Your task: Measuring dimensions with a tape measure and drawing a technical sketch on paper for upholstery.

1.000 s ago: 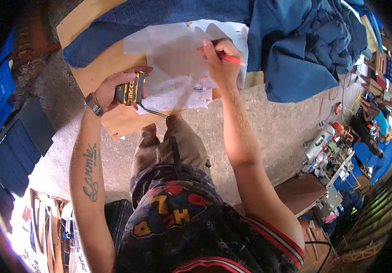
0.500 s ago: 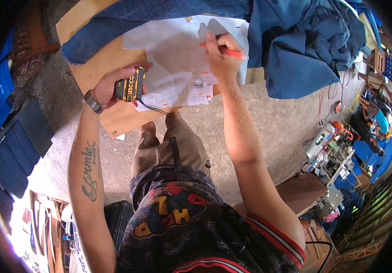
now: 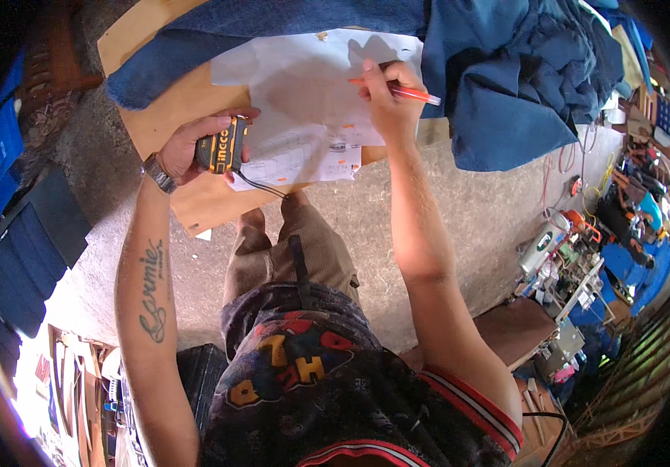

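Observation:
My left hand (image 3: 185, 150) is closed round a black and yellow tape measure (image 3: 224, 146), whose dark wrist cord (image 3: 261, 184) hangs down from it. Between the fingers of my right hand (image 3: 392, 100) is an orange pen (image 3: 413, 95), tilted with its tip toward the left. Under both hands lie white paper sheets (image 3: 296, 93); the lower part carries line drawings of a box-like shape and small orange marks. The pen tip is above or on the upper right of the paper; I cannot tell whether it touches.
A tan board (image 3: 148, 128) lies under the paper. Blue denim (image 3: 195, 54) covers its far edge, and more denim is heaped (image 3: 514, 93) at the right. Tools and a grey tank (image 3: 543, 243) crowd the right side of the concrete floor (image 3: 467, 198). Dark blue panels (image 3: 28, 249) stand at the left.
My right hand with the pen has shifted slightly right, and the pen's rear end has swung to the right. The left hand and tape measure stay nearly still.

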Action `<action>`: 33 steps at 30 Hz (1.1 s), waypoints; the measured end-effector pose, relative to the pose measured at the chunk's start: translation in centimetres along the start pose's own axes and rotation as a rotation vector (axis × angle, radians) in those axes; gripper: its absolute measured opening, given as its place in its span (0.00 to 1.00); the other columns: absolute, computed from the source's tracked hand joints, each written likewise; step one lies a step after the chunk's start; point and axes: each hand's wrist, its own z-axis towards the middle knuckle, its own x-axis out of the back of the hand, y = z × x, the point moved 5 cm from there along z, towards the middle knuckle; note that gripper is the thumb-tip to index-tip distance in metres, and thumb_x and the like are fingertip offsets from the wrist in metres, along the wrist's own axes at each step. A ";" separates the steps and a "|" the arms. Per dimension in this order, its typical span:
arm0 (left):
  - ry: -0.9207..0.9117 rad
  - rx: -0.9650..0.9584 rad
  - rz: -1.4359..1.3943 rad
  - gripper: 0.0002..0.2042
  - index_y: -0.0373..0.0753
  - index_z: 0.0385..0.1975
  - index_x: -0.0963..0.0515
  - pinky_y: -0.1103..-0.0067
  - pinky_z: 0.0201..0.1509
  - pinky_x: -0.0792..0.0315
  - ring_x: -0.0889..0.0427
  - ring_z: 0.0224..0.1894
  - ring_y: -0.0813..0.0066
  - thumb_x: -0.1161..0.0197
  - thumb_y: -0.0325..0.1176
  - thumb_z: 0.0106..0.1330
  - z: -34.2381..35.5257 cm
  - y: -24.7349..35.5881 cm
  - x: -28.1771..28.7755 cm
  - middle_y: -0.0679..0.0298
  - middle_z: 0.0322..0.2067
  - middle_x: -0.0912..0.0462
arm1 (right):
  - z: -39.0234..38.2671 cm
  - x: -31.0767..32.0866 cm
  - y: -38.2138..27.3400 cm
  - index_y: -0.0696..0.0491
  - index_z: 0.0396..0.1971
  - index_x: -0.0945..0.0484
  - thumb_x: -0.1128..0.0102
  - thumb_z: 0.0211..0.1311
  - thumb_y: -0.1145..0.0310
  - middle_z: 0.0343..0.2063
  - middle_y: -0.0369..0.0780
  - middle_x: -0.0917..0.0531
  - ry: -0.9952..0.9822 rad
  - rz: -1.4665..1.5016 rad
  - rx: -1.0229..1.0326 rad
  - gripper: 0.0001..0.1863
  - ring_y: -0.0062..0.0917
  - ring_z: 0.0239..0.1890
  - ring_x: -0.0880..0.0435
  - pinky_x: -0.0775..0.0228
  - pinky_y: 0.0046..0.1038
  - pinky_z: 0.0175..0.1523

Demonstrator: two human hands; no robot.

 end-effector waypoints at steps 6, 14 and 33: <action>0.021 0.012 0.000 0.23 0.32 0.54 0.36 0.81 0.22 0.25 0.21 0.23 0.73 0.53 0.42 0.63 0.0 0.0 -0.1 0.53 0.26 0.22 | -0.2 -0.4 0.7 0.55 0.13 0.36 0.39 0.54 0.72 0.14 0.37 0.23 -0.028 -0.079 0.027 0.16 0.15 0.17 0.24 0.34 0.16 0.20; 0.004 0.002 -0.004 0.24 0.31 0.53 0.37 0.80 0.22 0.24 0.21 0.23 0.72 0.52 0.43 0.62 0.1 0.0 0.0 0.53 0.26 0.22 | -0.1 -0.4 1.1 0.55 0.13 0.36 0.40 0.54 0.74 0.14 0.36 0.24 -0.026 -0.150 0.070 0.16 0.15 0.15 0.25 0.36 0.15 0.19; 0.015 -0.004 0.017 0.25 0.31 0.53 0.36 0.81 0.22 0.24 0.20 0.24 0.72 0.51 0.43 0.62 0.1 0.0 0.1 0.53 0.25 0.22 | 0.4 0.4 1.0 0.55 0.10 0.33 0.36 0.51 0.73 0.12 0.36 0.23 0.033 0.008 -0.052 0.16 0.13 0.16 0.26 0.36 0.15 0.21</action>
